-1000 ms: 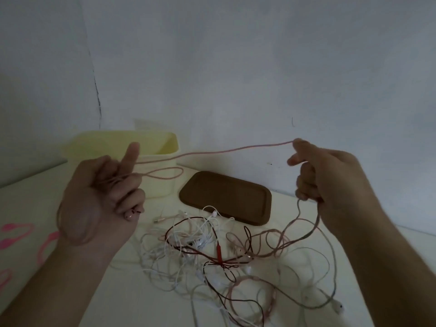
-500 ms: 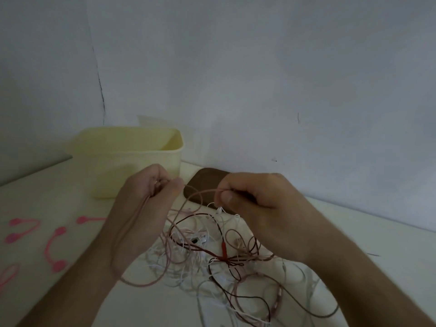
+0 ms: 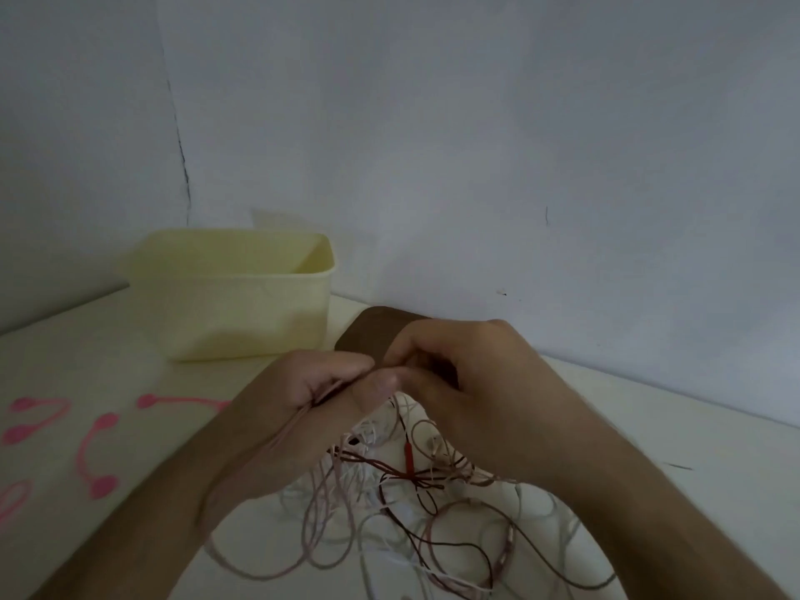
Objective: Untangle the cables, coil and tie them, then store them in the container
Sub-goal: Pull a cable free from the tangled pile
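A tangle of thin white, pink and dark red cables (image 3: 415, 491) lies on the white table in front of me. My left hand (image 3: 303, 404) grips several loops of a pale pink cable (image 3: 316, 513), which hang down below its palm. My right hand (image 3: 467, 383) meets it fingertip to fingertip and pinches the same pink cable above the tangle. The pale yellow container (image 3: 242, 305) stands open and upright at the back left, apart from both hands.
A brown rounded tray or lid (image 3: 368, 335) lies by the wall behind my hands. Several pink ties (image 3: 99, 452) lie on the table at the left. A grey wall closes off the back.
My hands, first spread wide with the pink cable stretched between them, have come together over the tangle. More loops of the cable now hang from my left hand.
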`<state>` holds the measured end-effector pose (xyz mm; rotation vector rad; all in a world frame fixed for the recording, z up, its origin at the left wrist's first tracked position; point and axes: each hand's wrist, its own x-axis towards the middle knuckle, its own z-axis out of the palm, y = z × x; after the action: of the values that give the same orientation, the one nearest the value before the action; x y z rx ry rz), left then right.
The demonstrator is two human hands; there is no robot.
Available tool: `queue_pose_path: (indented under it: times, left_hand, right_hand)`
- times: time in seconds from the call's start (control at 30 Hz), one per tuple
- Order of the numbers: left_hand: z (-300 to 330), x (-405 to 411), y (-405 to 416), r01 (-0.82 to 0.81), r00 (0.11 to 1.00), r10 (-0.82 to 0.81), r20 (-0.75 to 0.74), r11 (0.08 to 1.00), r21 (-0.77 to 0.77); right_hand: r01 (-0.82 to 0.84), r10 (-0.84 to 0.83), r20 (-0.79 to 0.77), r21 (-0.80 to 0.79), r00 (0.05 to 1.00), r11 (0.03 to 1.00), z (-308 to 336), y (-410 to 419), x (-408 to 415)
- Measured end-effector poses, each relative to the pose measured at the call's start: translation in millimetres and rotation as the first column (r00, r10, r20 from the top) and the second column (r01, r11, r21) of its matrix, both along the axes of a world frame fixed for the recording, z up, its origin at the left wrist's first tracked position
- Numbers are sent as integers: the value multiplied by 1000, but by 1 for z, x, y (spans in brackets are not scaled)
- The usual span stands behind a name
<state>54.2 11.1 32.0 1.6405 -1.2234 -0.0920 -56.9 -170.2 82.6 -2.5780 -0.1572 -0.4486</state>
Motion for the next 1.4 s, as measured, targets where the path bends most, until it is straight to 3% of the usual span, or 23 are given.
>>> queue_pose_path:
  times: [0.13, 0.3, 0.43, 0.53, 0.73, 0.93, 1.1, 1.23, 1.3, 1.4]
  left_hand:
    - [1, 1, 2, -90, 987, 70, -145, 987, -134]
    - [9, 4, 3, -300, 945, 240, -222, 907, -297]
    - [10, 9, 4, -378, 883, 203, -422, 841, -386]
    - [10, 11, 5, -401, 857, 171, -486, 813, -422]
    - [10, 15, 8, -426, 828, 155, -539, 799, -425]
    - [11, 27, 12, -487, 745, 92, -660, 752, -444]
    - [10, 30, 12, -518, 725, 94, -682, 728, -450]
    - [9, 42, 17, -501, 684, -6, -729, 723, -476]
    - [7, 48, 19, -486, 676, -45, -736, 723, -491]
    - [5, 50, 19, -484, 674, -61, -736, 717, -502]
  right_hand:
    - [63, -61, -79, 34, 995, 997, 10, -8, -5]
    - [149, -135, -80, 210, 988, 966, 24, -21, -12]
    - [183, -183, -26, 241, 983, 953, 30, -27, -16]
    - [217, -230, 24, 243, 973, 945, 31, -30, -16]
    - [368, -372, 110, 58, 922, 928, 24, -43, -15]
    - [489, -487, 70, -5, 871, 873, 26, -63, -16]
    - [589, -579, 113, -173, 808, 789, 22, -82, -19]
    - [404, -388, -124, 156, 913, 901, 37, -92, -32]
    - [364, -330, -154, 350, 931, 863, 41, -97, -36]
    - [430, -383, -194, 397, 903, 811, 36, -103, -34]
